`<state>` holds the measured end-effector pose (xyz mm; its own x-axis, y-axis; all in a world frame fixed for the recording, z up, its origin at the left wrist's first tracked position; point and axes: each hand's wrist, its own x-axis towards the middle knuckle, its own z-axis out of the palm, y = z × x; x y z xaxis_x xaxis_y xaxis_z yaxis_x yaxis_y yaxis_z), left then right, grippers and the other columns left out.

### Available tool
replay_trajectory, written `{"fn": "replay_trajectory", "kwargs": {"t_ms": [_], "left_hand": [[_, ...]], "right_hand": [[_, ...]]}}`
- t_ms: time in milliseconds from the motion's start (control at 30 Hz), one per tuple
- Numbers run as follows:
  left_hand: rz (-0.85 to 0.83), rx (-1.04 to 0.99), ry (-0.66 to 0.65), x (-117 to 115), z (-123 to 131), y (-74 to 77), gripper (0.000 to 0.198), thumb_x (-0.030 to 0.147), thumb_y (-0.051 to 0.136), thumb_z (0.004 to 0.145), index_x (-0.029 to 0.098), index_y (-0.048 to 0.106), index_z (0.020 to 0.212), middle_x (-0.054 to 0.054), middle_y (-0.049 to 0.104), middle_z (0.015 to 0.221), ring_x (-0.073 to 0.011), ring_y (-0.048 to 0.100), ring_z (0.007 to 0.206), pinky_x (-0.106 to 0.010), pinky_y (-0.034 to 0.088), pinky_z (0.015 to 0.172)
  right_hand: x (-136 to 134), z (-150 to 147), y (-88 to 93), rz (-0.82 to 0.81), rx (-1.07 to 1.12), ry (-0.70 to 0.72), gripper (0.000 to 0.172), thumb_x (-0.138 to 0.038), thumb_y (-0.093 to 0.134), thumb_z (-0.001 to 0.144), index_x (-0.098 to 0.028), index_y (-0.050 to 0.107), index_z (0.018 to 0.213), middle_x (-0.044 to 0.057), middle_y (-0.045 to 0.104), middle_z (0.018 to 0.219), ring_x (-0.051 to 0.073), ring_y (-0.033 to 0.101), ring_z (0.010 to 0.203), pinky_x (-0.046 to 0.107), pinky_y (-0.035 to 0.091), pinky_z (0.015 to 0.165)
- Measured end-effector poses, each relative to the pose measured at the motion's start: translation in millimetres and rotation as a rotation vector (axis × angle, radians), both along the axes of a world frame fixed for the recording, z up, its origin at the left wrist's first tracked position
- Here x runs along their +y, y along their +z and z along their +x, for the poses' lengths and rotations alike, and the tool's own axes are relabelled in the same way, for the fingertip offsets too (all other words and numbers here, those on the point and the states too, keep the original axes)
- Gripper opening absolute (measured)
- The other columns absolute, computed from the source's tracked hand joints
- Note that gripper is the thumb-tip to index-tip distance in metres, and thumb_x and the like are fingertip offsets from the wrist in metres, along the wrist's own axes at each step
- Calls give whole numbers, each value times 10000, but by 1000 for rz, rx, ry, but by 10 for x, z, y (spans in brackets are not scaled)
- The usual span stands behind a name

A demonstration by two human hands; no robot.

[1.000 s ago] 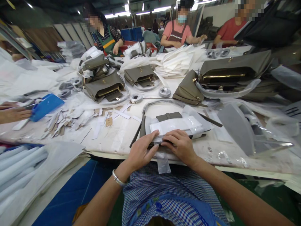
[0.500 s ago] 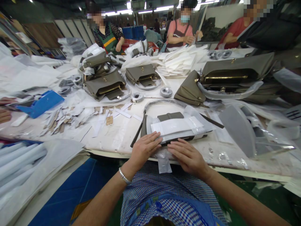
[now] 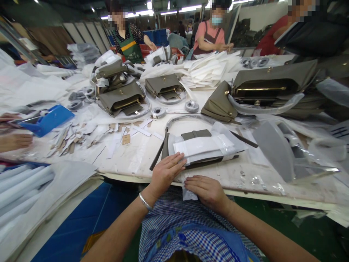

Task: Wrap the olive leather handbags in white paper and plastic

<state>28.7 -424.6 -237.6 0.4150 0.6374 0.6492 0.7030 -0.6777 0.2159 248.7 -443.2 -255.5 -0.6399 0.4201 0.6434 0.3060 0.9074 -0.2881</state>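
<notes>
A dark olive handbag (image 3: 195, 134) lies flat before me at the table's near edge, partly covered by a white paper packet (image 3: 200, 147) and clear plastic wrap. Its handle, sleeved in plastic, arches away from me. My left hand (image 3: 167, 170) rests with straight fingers on the bag's near left corner. Below the bag a clear plastic strip (image 3: 190, 195) hangs over the table edge. My right hand (image 3: 209, 192) has its fingers closed over that strip; the thumb is hidden.
More olive handbags (image 3: 122, 96) and a larger one (image 3: 272, 82) stand beyond. Paper scraps (image 3: 79, 134), a blue piece (image 3: 49, 120) and coiled straps (image 3: 191, 106) lie around. A grey plastic-wrapped piece (image 3: 275, 149) is at right. Another person's hand (image 3: 17, 141) is at left; several people work across the table.
My right hand has come down and left from the bag's near edge onto the plastic strip. My left hand has barely moved. Another person's hand at left has reached further in.
</notes>
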Motion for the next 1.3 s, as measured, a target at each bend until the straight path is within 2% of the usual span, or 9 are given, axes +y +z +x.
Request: {"fn": "replay_trajectory", "kwargs": {"t_ms": [267, 367, 467, 567, 700, 800, 933, 1100, 1300], "left_hand": [[-14, 16, 13, -17, 13, -38, 364, 183, 601, 935, 226, 591, 1297, -52, 639, 1335, -189, 559, 1286, -396, 532, 1039], [-10, 15, 7, -18, 11, -41, 365, 183, 597, 937, 223, 588, 1300, -51, 635, 1342, -187, 552, 1293, -395, 524, 1047], [-3, 12, 4, -24, 17, -47, 355, 182, 593, 939, 220, 594, 1292, -57, 638, 1337, -194, 555, 1289, -398, 519, 1052], [3, -2, 26, -37, 31, -63, 349, 187, 578, 945, 237, 596, 1290, -64, 642, 1326, -209, 572, 1264, -415, 523, 1041], [-18, -17, 80, -58, 47, -70, 262, 175, 553, 948, 227, 655, 1184, -81, 656, 1246, -220, 599, 1167, -402, 547, 982], [-48, -8, 94, -61, 43, -63, 166, 166, 566, 935, 195, 690, 1041, -90, 657, 1190, -223, 589, 1117, -380, 554, 954], [-56, -52, 69, -41, 14, -77, 162, 171, 582, 928, 185, 677, 1058, -90, 680, 1137, -210, 609, 1052, -368, 568, 921], [-65, -206, 18, -24, -3, -118, 137, 168, 606, 918, 190, 659, 1043, -58, 711, 1105, -169, 650, 1057, -336, 536, 1002], [-62, -177, 33, -28, -33, -100, 119, 148, 607, 908, 180, 643, 1017, -70, 699, 1158, -168, 650, 1079, -291, 536, 987]], "right_hand": [[-197, 10, 52, -92, 45, -25, 372, -40, 438, 895, -196, 676, 1135, 61, 765, 1046, 178, 711, 1025, 337, 594, 913], [-197, 25, 151, -103, 42, -16, 372, -40, 436, 893, -190, 678, 1132, 56, 765, 1046, 180, 712, 1022, 338, 592, 914], [-65, 37, 357, -96, 35, -14, 362, -55, 447, 906, -211, 686, 1128, 34, 763, 1056, 163, 719, 984, 326, 588, 909], [177, 16, 572, -68, 0, -41, 352, -79, 460, 914, -242, 704, 1108, 15, 766, 1040, 160, 726, 923, 336, 574, 916], [528, -87, 721, -54, -35, -136, 274, -113, 538, 911, -268, 742, 1010, -11, 777, 960, 172, 728, 860, 365, 549, 922], [720, -201, 740, -115, -43, -226, 165, -181, 619, 908, -265, 760, 887, -7, 776, 908, 188, 723, 891, 361, 552, 874], [852, -326, 715, -230, -83, -275, 131, -182, 695, 859, -270, 761, 787, -25, 768, 892, 174, 709, 905, 341, 551, 851], [886, -377, 664, -273, -50, -380, 131, -154, 752, 789, -266, 758, 721, -13, 752, 850, 173, 686, 869, 332, 553, 814], [906, -403, 640, -328, -74, -456, 82, -196, 800, 752, -236, 737, 717, 4, 744, 849, 201, 674, 868, 355, 538, 801]]}}
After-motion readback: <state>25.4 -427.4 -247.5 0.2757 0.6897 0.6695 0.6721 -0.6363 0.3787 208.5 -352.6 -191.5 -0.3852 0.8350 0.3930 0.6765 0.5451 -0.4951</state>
